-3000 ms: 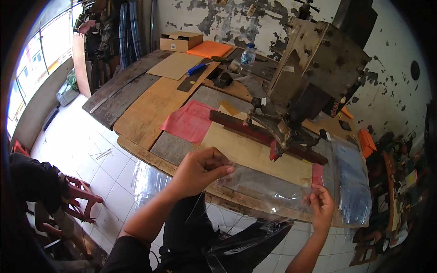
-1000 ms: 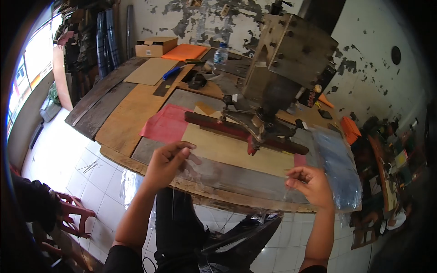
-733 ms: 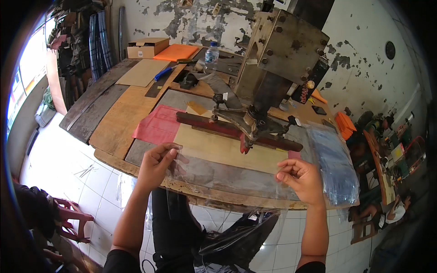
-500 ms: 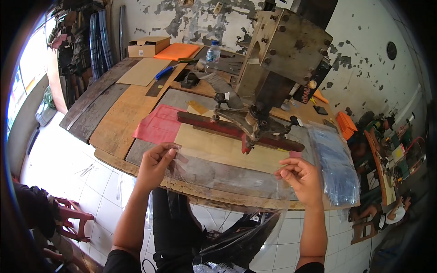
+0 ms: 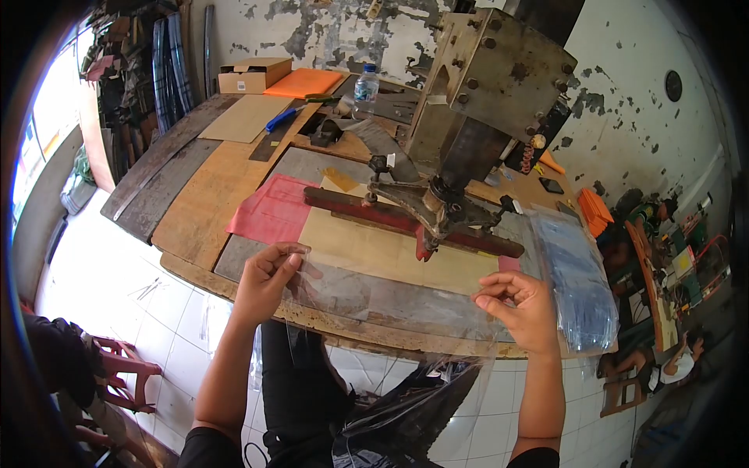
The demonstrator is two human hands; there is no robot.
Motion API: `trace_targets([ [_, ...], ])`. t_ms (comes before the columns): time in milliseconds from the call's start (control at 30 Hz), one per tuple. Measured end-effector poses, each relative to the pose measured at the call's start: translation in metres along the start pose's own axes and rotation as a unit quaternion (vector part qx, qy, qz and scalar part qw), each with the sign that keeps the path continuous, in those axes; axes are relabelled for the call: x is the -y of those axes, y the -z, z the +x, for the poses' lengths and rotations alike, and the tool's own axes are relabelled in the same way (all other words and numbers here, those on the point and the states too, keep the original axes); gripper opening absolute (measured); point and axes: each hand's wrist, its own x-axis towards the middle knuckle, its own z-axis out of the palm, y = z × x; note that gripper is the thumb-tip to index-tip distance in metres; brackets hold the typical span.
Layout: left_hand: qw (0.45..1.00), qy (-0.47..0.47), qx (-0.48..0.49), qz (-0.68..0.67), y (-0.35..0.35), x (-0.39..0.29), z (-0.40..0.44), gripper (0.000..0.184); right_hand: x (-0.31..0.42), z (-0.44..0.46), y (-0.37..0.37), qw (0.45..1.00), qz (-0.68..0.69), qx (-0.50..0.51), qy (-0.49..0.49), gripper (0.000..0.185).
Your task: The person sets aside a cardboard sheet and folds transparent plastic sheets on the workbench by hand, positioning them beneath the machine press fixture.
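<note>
Harsh glare from left window (image 5: 56, 109); dark, fisheye-curved edges.

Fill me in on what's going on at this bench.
A person has a clear plastic sheet stretched between the left grip and the right grip, at the front edge of the workbench. Beyond it, the press has its bar over a pale yellow sheet, with pink material showing at both ends. Bluish clear plastic lies at the right.

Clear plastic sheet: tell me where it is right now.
In the head view, the clear plastic sheet is low centre, held between the left hand and right hand, on the near side of the yellow sheet.
</note>
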Motion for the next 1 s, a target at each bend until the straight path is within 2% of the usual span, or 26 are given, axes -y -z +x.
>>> trace_targets([
  [167, 1.0, -0.004, 0.0, 0.004, 0.003, 0.003, 0.0, 0.024, -0.005, 0.0, -0.001, 1.0, 0.006, 0.0, -0.004, 0.022],
  [433, 1.0, -0.004, -0.001, -0.009, 0.003, 0.004, -0.001, 0.025, -0.015, -0.001, -0.004, 0.993, 0.112, -0.025, -0.004, 0.017],
  [800, 1.0, -0.002, 0.0, -0.027, 0.004, 0.003, -0.002, 0.028, -0.016, 0.0, -0.006, 0.991, 0.129, -0.041, 0.001, 0.019],
  [1000, 1.0, 0.0, -0.004, 0.018, -0.007, 0.002, 0.002, 0.024, -0.032, -0.001, -0.008, 0.99, 0.119, -0.07, -0.003, 0.018],
])
